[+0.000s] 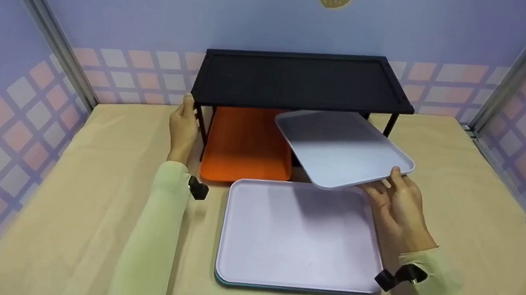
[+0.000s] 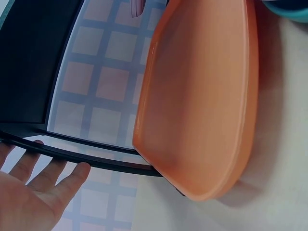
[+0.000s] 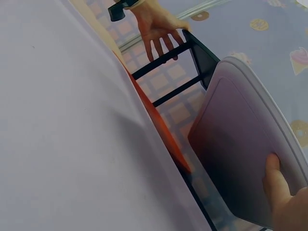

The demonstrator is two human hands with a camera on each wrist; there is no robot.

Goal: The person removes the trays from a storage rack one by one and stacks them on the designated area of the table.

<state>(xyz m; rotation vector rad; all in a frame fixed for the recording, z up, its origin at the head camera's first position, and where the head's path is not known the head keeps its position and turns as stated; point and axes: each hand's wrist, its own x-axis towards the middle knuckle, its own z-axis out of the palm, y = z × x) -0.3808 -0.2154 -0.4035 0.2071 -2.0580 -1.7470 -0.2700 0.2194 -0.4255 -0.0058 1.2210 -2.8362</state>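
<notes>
Free room right of shelf (image 1: 303, 82)

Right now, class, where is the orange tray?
In the head view, the orange tray lies just left of centre, partly under the left half of the black rack, between the left hand and the pale tray in the right hand.

Right hand (image 1: 402, 211) gripping pale tray (image 1: 345, 151), left hand (image 1: 183, 128) touching rack (image 1: 303, 82)

A rack (image 1: 303, 78) is placed near the table's (image 1: 467, 197) back edge. Under its left, a tray (image 1: 247, 148) is laid; before it, stacked trays (image 1: 299, 240).
</notes>
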